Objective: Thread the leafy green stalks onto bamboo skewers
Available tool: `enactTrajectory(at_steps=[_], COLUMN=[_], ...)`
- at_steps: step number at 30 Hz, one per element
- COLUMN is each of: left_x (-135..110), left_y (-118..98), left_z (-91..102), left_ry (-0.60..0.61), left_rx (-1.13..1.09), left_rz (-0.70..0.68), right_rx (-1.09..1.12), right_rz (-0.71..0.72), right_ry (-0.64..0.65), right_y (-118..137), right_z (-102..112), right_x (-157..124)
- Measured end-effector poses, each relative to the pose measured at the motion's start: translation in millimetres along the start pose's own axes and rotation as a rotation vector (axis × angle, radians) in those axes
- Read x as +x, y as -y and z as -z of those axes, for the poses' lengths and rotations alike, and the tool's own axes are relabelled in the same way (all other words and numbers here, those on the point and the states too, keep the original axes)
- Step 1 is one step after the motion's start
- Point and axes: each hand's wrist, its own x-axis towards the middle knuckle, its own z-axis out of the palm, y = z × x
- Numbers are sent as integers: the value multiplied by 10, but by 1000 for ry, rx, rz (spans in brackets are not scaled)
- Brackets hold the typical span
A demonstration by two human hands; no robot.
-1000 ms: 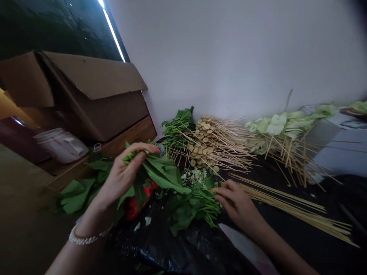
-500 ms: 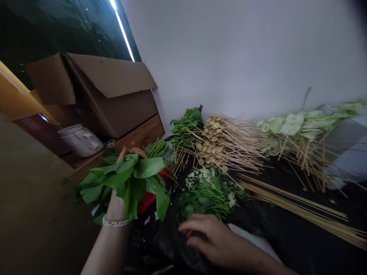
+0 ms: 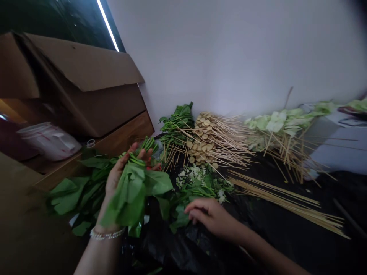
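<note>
On the left, my left hand (image 3: 113, 177), with beaded bracelets at its wrist, holds a bunch of broad leafy greens (image 3: 133, 187). The stems lie across the palm between thumb and fingers, and the leaves hang toward me over the wrist. My right hand (image 3: 210, 214) is low in the middle, its fingers curled in and closed; what they hold, if anything, I cannot make out. Just beyond it lies a pile of greens (image 3: 197, 191) on black plastic (image 3: 174, 248), with chopped pale bits (image 3: 192, 173) behind. More loose leafy greens (image 3: 69, 194) spread left of my left hand.
Skewered round slices (image 3: 202, 149) lie by the wall, beside bundled greens (image 3: 179, 118). Bare wooden skewers (image 3: 286, 202) and skewered pale green leaves (image 3: 286, 120) are at right. A cardboard box (image 3: 100, 103) and a plastic jar (image 3: 50, 141) stand at left.
My left hand has turned so its palm and the stems show, with the leaves now hanging toward me. My right hand has moved slightly up, nearer the greens pile. The view has shifted right.
</note>
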Motion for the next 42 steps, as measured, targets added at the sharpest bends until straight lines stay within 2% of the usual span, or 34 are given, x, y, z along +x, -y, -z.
enactTrajectory(at_steps=[4,7,9,11,13,15,18,21,24,28,31,33,35,37,39,42], left_x=[40,57,29,-35,-127,-225,-335,-371,-345,-276,-248,-251,-270,-299,-328,-347], left_y=[60,253,498,821,1174,1497,1824,1902,1758,1377,1124,1053,1082,1192,1336,1516], left_z=[-198,-523,-749,-905,-946,-872,-668,-532,-528,-599,-601,-562,-500,-434,-380,-346], left_ry=[94,253,421,558,629,711,748,735,712,544,486,422,354,325,328,269], left_rx=[358,871,1258,1514,1671,1732,1674,1576,1407,1093,935,818,718,677,647,509], left_rz=[-73,-165,-247,-346,-355,-329,-299,-329,-288,-198,-89,-5,48,66,64,56], right_rx=[-188,-310,-366,-397,-415,-427,-435,-434,-433,-406,-386,-426,-535,-669,-766,-845], right_rz=[52,95,112,127,138,142,138,146,155,164,209,266,334,381,399,407], right_ry=[103,163,195,218,217,203,191,193,175,93,-30,-192,-398,-534,-561,-493], right_y=[-72,-95,-112,-136,-169,-202,-225,-179,-56,140,216,215,179,115,31,-124], right_z=[-151,-233,-261,-272,-273,-270,-259,-218,-122,36,76,54,18,-12,-32,-58], right_x=[-252,-357,-389,-408,-429,-454,-486,-491,-471,-411,-302,-183,-43,86,175,217])
